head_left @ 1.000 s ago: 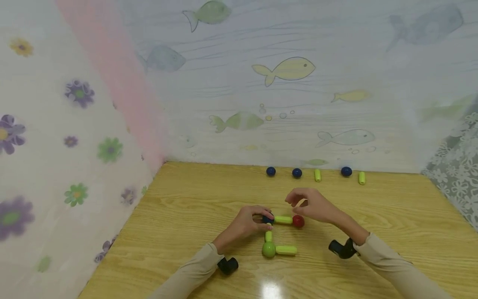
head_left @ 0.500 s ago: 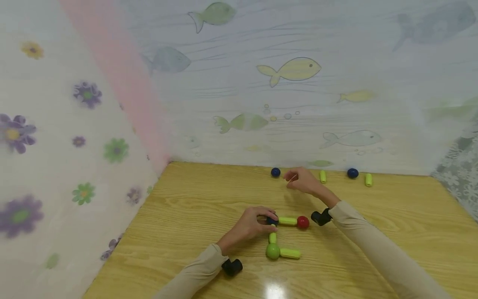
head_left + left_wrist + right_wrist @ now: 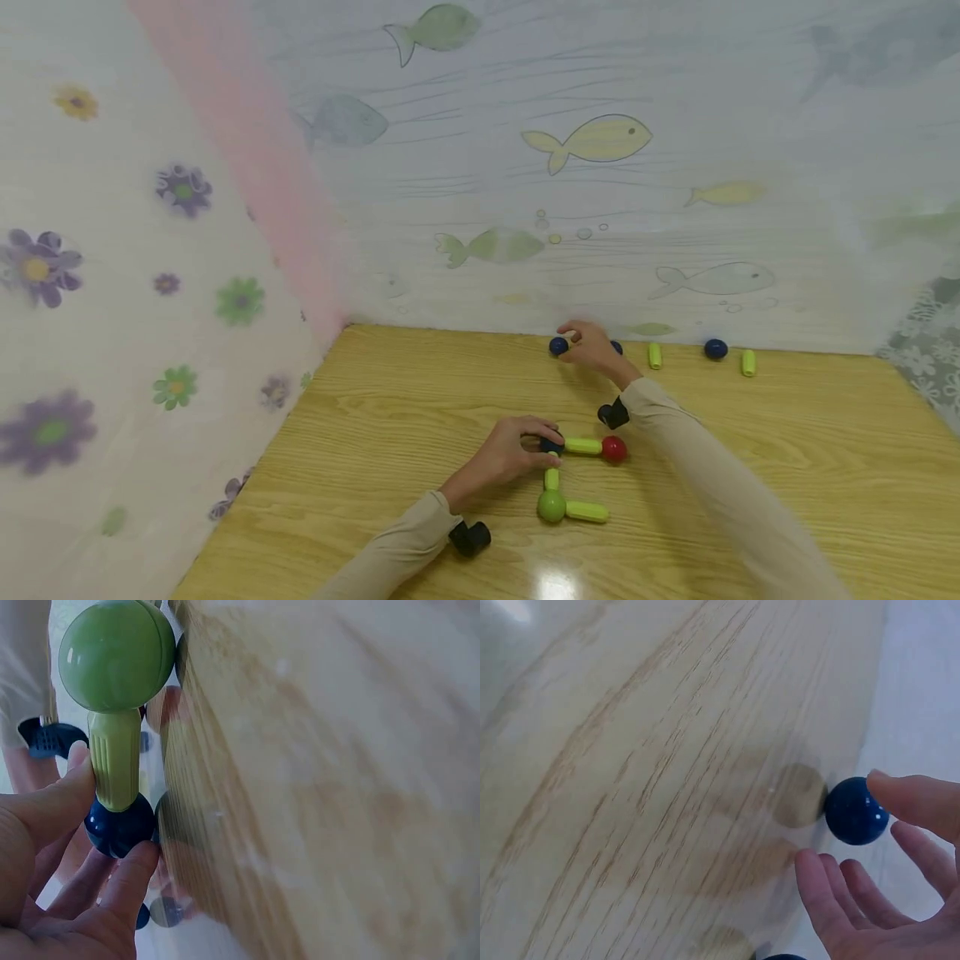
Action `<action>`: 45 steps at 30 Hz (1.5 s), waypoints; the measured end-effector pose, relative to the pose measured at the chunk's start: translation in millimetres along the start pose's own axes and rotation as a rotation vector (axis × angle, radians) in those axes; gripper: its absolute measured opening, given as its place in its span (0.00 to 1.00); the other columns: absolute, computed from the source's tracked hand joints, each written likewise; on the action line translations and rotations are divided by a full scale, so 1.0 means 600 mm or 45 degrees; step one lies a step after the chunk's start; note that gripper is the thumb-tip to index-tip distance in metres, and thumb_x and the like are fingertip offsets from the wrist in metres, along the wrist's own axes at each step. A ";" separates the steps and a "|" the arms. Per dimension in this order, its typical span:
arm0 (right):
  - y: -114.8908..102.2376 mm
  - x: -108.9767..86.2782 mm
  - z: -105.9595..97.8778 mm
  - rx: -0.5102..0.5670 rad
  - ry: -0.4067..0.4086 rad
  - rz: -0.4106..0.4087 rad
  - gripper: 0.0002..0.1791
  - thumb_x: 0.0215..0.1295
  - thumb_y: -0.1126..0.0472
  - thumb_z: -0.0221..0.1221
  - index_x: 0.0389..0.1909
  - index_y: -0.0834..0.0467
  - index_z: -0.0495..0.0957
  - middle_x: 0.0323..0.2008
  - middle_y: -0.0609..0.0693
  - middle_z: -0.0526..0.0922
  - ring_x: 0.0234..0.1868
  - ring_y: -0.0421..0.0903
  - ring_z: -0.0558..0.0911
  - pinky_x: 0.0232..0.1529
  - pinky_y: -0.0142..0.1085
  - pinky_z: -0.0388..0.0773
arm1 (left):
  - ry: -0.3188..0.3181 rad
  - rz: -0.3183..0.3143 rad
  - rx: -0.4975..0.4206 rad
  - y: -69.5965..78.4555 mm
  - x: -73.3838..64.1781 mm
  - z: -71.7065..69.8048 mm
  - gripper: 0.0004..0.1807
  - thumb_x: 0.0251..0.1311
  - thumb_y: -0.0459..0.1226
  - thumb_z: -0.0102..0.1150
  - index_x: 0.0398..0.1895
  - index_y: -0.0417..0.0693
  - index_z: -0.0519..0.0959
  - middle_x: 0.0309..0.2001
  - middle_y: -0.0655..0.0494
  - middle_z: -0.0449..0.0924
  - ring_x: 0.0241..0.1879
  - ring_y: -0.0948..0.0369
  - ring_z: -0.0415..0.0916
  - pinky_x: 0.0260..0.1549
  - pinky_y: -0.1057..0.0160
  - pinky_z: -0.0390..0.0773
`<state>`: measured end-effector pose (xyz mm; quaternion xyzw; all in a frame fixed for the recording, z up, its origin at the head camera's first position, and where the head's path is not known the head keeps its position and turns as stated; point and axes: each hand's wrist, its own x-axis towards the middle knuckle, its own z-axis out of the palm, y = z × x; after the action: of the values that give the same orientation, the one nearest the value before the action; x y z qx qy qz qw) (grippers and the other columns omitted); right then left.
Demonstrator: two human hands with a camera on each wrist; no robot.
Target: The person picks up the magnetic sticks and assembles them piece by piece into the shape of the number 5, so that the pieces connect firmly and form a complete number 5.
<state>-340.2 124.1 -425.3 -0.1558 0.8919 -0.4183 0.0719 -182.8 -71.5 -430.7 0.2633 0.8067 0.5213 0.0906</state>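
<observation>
My left hand (image 3: 498,457) holds a dark blue ball (image 3: 118,829) between thumb and fingers. That ball joins two yellow-green rods. One rod (image 3: 583,447) runs right to a red ball (image 3: 614,450); the other (image 3: 114,761) leads to a green ball (image 3: 112,656), which bears a further rod (image 3: 587,512) pointing right. At the table's back edge, my right hand (image 3: 592,347) reaches around the leftmost loose blue ball (image 3: 856,811). Its fingers are spread. The thumb tip overlaps the ball in the right wrist view, while the other fingertips are apart from it.
Along the back edge, right of my right hand, lie a partly hidden blue ball (image 3: 617,348), a yellow-green rod (image 3: 656,357), another blue ball (image 3: 716,349) and another rod (image 3: 748,363). A painted wall (image 3: 480,283) rises behind the wooden table (image 3: 420,375).
My right hand has moved from above the red ball to the back edge, then left to the leftmost blue ball. My left hand keeps its hold; the view shifts slightly.
</observation>
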 end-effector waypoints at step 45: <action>0.025 -0.152 -0.057 0.235 -0.145 -0.149 0.17 0.60 0.63 0.64 0.48 0.67 0.77 0.50 0.62 0.75 0.49 0.58 0.78 0.47 0.45 0.79 | 0.020 -0.035 -0.009 -0.028 0.007 0.006 0.12 0.53 0.30 0.67 0.41 0.38 0.84 0.55 0.43 0.76 0.58 0.52 0.71 0.52 0.58 0.75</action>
<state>-266.8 188.6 -415.2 -0.2238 0.8336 -0.4925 0.1120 -190.3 -71.5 -446.9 0.2477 0.8091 0.5249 0.0922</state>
